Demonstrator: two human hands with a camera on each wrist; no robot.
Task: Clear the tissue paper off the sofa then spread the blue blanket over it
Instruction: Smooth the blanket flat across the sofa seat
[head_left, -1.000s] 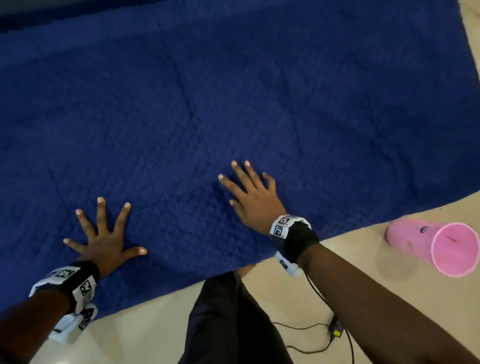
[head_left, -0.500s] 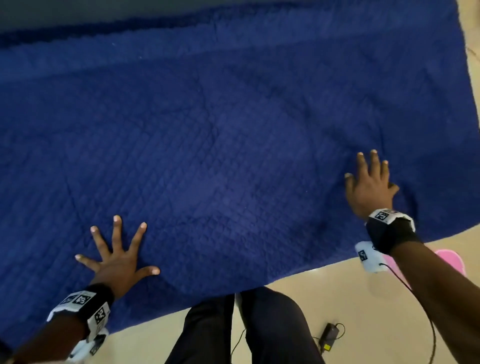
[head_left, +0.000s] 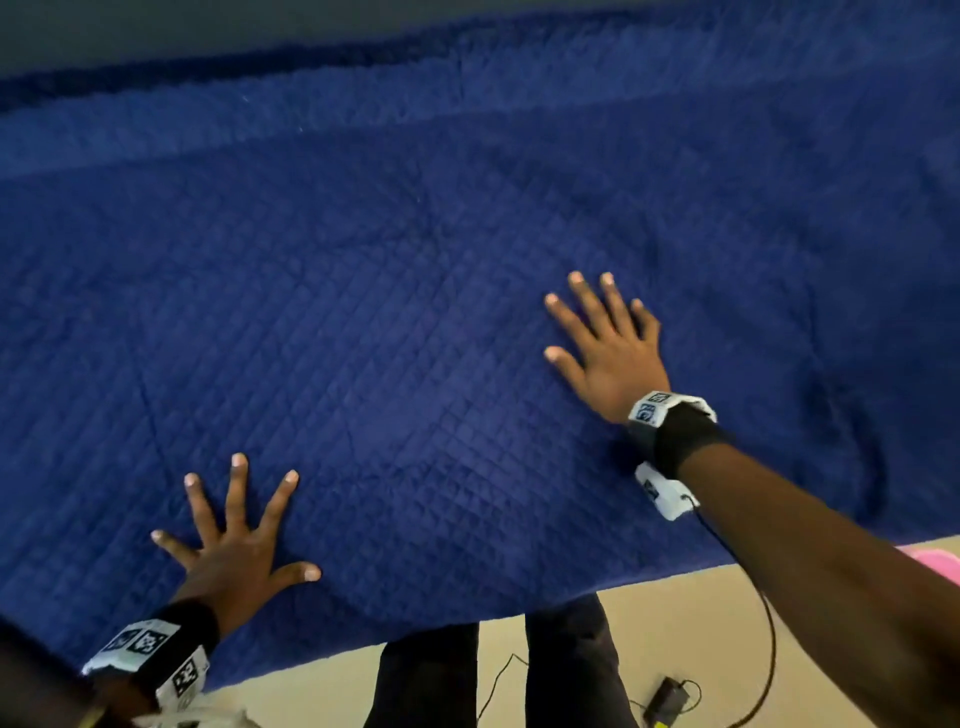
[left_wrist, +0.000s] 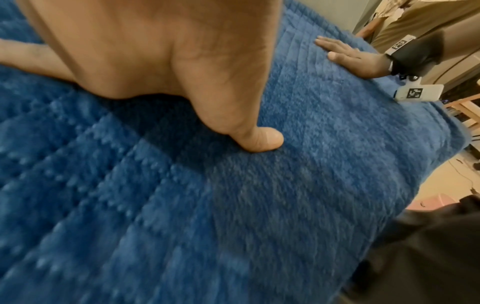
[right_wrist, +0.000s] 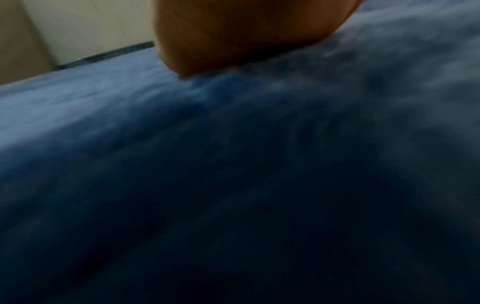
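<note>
On blue blanket, left hand, right hand flat

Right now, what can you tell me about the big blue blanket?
The blue blanket is dark blue, soft-looking and stitched in little quilted squares. It lies spread nearly flat, with a few wrinkles near its right end, and its near edge hangs toward the floor. The left hand and right hand both press flat on it, fingers spread.

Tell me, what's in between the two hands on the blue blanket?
Only blanket. In the head view, the left hand and right hand lie flat on the blue blanket, with bare quilted fabric between them.
</note>
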